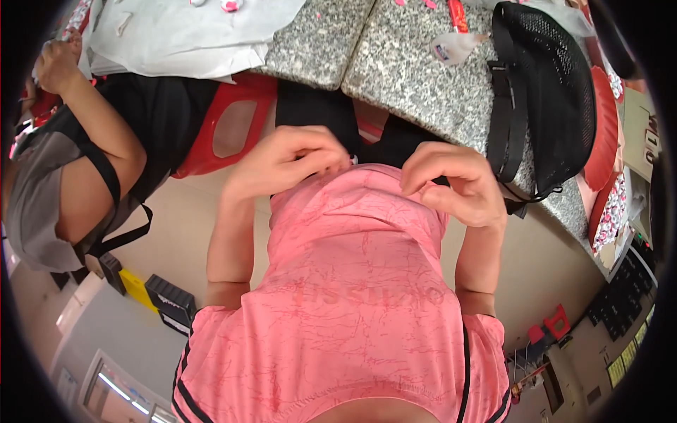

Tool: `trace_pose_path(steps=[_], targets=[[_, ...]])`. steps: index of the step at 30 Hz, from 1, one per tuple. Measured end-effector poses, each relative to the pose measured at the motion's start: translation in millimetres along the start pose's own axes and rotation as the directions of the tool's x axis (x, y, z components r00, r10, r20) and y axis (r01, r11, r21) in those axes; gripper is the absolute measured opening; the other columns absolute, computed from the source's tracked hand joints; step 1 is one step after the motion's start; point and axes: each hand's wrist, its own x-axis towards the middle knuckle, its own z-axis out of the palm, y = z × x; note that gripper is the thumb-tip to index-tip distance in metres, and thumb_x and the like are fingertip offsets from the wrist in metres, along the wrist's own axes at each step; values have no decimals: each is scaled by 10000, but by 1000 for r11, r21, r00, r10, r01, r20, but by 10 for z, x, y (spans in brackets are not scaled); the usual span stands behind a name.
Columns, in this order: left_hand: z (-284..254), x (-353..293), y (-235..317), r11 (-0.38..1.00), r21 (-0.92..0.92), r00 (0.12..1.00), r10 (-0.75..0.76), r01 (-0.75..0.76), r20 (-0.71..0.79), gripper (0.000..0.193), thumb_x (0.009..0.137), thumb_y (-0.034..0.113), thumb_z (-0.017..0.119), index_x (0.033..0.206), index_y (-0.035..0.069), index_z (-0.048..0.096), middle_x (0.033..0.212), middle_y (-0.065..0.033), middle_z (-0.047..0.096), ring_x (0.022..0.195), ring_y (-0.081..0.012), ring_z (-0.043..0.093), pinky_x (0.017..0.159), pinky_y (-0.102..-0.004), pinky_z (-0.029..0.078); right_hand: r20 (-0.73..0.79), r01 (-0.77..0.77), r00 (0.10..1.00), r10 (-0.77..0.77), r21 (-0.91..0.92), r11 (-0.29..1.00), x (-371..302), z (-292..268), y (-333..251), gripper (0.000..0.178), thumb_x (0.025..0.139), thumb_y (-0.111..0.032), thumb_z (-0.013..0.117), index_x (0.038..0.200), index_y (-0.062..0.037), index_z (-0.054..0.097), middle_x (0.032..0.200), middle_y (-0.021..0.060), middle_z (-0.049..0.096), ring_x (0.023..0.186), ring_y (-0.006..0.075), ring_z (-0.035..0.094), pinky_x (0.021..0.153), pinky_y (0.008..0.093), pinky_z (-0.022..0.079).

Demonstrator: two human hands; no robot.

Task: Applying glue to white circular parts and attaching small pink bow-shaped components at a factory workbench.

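Shirt (363, 264), pink with fine darker crackle lines, is worn by the person and fills the lower middle of the view. Its long axis runs up the picture, from the collar at the bottom edge to the bunched hem, which points toward the granite table (416, 74). Broad tone-on-tone lettering (370, 296) crosses the chest in slightly deeper pink.

The left hand (293, 158) is at the left part of the hem, its fingers curled and drawn close together, tips downturned; a small white object (354, 160) shows beside them, and whether they pinch it or the cloth I cannot tell. The right hand (462, 185) is over the right part of the hem, fingers bent and thumb brought near them; I cannot tell whether cloth is caught between.

Black trousers (317, 109) show beyond the hem. On the table lie white sheets (180, 39), a clear pouch (455, 49) bearing a small blue print, a red packet (458, 15) and a black mesh bag (560, 99) with straps. Bold dark characters mark pale cards (650, 144) at far right. Leftward are a red stool (262, 120) and another person's raised hand (58, 65).
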Motion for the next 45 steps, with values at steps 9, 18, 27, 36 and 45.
trace_pose_path(steps=[9, 18, 27, 36, 45], targets=[[154, 317, -970, 594, 804, 997, 75, -31, -17, 266, 692, 11, 586, 949, 55, 638, 919, -89, 594, 874, -244, 523, 763, -321, 438, -261, -299, 912, 315, 100, 949, -275, 220, 648, 65, 802, -23, 590, 833, 29, 613, 856, 79, 589, 770, 131, 542, 684, 245, 427], [348, 118, -480, 992, -50, 893, -123, 112, -434, 249, 756, -39, 595, 1002, -9, 583, 937, -55, 586, 888, -130, 552, 748, -265, 449, -251, -170, 952, 175, 39, 985, -80, 256, 230, 69, 816, 17, 553, 844, 36, 613, 872, 70, 578, 784, 107, 529, 688, 228, 420], [65, 353, 643, 884, 369, 639, 463, -286, -614, 401, 730, -90, 616, 1116, -2, 548, 1049, -90, 556, 871, -109, 530, 731, -231, 434, -520, -15, 848, 105, 173, 985, 938, 179, -91, 221, 839, -26, 565, 1052, 24, 536, 942, 66, 582, 797, 102, 552, 695, 226, 442], [-168, 570, 543, 845, 431, 582, 531, -316, -616, 420, 727, -53, 647, 1134, -9, 556, 1039, -88, 569, 848, -117, 536, 718, -228, 438, -412, 135, 868, 278, 734, 666, 1144, 114, 163, 274, 902, -118, 492, 1150, -3, 480, 988, 69, 569, 800, 116, 552, 663, 246, 467], [-185, 627, 545, 728, 658, 500, 650, -192, -573, 435, 735, -18, 656, 1156, -12, 547, 1029, -102, 582, 858, -147, 552, 749, -246, 449, -360, 88, 874, 326, 777, 623, 1213, 45, 165, 289, 910, -129, 476, 1171, -4, 489, 1023, 83, 573, 812, 131, 553, 699, 260, 463]])
